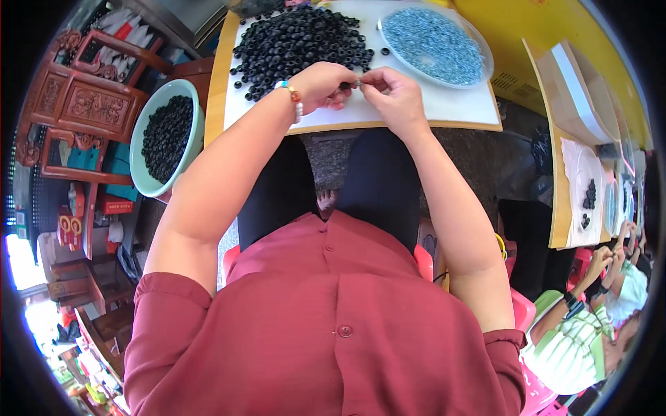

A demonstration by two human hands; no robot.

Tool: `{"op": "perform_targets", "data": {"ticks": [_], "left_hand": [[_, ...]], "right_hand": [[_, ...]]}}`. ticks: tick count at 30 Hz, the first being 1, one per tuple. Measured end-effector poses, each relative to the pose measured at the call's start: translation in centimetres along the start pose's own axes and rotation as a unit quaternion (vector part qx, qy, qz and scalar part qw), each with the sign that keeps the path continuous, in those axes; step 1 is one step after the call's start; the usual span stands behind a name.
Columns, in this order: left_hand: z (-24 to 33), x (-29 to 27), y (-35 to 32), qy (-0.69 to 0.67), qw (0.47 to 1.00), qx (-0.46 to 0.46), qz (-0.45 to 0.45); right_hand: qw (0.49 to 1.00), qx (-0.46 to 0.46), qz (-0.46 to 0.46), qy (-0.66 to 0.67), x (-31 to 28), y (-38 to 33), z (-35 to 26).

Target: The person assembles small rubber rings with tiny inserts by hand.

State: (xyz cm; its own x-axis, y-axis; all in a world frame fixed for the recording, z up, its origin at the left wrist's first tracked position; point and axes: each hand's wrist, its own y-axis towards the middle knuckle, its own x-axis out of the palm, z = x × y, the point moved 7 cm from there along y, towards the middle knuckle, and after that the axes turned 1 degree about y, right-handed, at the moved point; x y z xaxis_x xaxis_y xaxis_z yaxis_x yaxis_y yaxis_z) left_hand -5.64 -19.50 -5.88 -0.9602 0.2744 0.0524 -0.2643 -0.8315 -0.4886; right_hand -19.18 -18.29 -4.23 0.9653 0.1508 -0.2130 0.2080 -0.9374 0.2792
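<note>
My left hand (325,84), with a beaded bracelet (297,104) at its wrist, is closed around a small black round piece (345,86). My right hand (397,98) pinches a tiny greyish thing (358,82) right against the left fingertips; its kind is too small to tell. Both hands meet above the near part of the white tabletop (444,107). Just beyond my left hand spreads a heap of black round pieces (298,45), many with a hole through them. Past my right hand is a clear shallow dish (488,62) full of small pale-blue, shiny pieces (433,45).
On my left, a pale green basin (136,163) holds more black pieces, beside carved wooden furniture (90,104). To the right stands another table (560,173) with a cardboard box (579,90); people (579,319) sit there with their hands raised. A yellow panel (527,41) rises behind the dish.
</note>
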Motion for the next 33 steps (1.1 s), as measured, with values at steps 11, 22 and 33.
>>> {"op": "perform_targets", "data": {"ticks": [11,22,33], "left_hand": [[0.3,0.4,0.0,0.057,0.987,0.104,0.106],[-0.3,-0.7,-1.3,0.07,0.917,0.291,0.263],[-1.1,0.2,0.7,0.093,0.951,0.176,0.235]], "right_hand": [[0.994,0.094,0.049,0.017,-0.7,0.9,1.2],[0.988,0.143,0.052,0.005,-0.6,1.7,2.5],[0.983,0.148,-0.027,0.108,-1.5,2.7,5.6]]}}
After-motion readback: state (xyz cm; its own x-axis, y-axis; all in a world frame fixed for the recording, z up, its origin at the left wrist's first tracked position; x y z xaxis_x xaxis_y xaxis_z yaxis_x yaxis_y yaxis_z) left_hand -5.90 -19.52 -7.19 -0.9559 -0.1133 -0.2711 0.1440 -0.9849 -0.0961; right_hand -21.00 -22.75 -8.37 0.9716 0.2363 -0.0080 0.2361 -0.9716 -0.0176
